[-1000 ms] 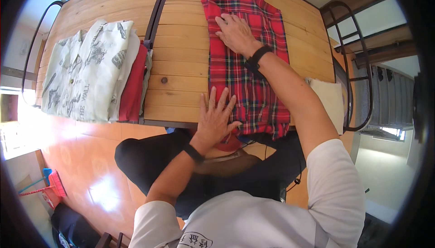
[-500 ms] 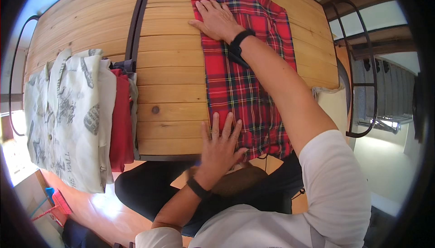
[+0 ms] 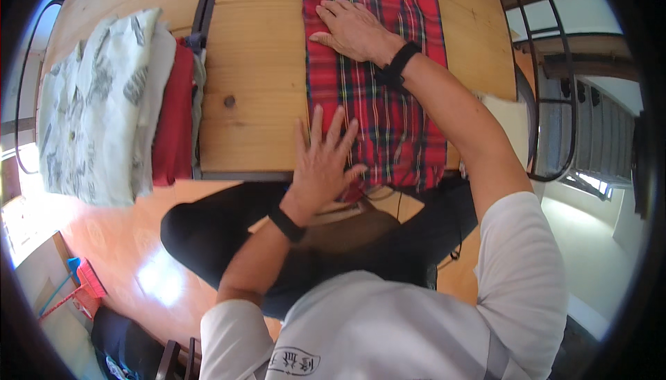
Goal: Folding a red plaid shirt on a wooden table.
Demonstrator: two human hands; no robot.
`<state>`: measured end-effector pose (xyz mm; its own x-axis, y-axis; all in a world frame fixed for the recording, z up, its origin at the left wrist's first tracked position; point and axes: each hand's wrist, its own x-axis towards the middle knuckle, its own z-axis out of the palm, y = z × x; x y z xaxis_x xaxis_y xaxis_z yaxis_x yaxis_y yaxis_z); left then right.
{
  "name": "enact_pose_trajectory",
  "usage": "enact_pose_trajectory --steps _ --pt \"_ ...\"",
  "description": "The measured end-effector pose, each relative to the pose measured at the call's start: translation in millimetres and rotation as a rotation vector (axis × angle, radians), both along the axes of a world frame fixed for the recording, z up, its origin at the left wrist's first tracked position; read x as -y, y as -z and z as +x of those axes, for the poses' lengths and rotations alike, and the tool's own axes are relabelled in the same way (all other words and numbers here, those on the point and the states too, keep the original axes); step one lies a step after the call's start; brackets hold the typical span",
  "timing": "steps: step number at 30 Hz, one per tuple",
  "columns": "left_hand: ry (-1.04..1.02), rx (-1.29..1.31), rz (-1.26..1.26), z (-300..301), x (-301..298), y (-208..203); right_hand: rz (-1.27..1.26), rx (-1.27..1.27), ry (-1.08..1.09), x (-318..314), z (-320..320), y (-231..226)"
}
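Observation:
A red plaid shirt [image 3: 388, 123], folded lengthwise into a long strip, lies on the wooden table [image 3: 257, 68], its far end cut off by the top of the view. My left hand [image 3: 325, 154] rests flat with fingers spread on the left side of its near end, close to the table's front edge. Farther up, my right hand [image 3: 354, 29] lies flat on the cloth, thumb apart and fingers stretched toward the left. Both hands hold nothing. The shirt's near end reaches the table's front edge.
Left of a dark seam in the table is a stack of folded clothes, with a white printed shirt [image 3: 97, 109] and a red garment [image 3: 173, 113], overhanging the front edge. Dark metal rails [image 3: 555, 81] stand at the right. A red broom [image 3: 90, 279] is on the floor at lower left.
The view has shifted, so table and clothes sit higher in the picture. My right hand has come nearer along the shirt, away from its far left corner. My left hand stays at the near end.

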<state>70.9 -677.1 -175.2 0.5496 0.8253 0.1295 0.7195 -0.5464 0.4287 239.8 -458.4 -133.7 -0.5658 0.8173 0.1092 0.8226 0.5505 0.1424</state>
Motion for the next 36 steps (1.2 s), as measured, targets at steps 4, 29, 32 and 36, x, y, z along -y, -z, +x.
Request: enact_pose_trajectory --steps 4,29,32,36 --pt "-0.012 0.017 0.132 9 4 4 0.021 -0.048 -0.004 57 2 -9" --pt "0.196 -0.385 0.424 -7 85 -7 -0.146 -0.307 0.323 347 225 11" --pt "0.147 -0.381 0.451 1 86 -4 -0.125 -0.151 0.279 350 225 5" --pt "0.172 -0.326 0.422 19 82 -1 -0.159 -0.162 0.221 355 245 6"
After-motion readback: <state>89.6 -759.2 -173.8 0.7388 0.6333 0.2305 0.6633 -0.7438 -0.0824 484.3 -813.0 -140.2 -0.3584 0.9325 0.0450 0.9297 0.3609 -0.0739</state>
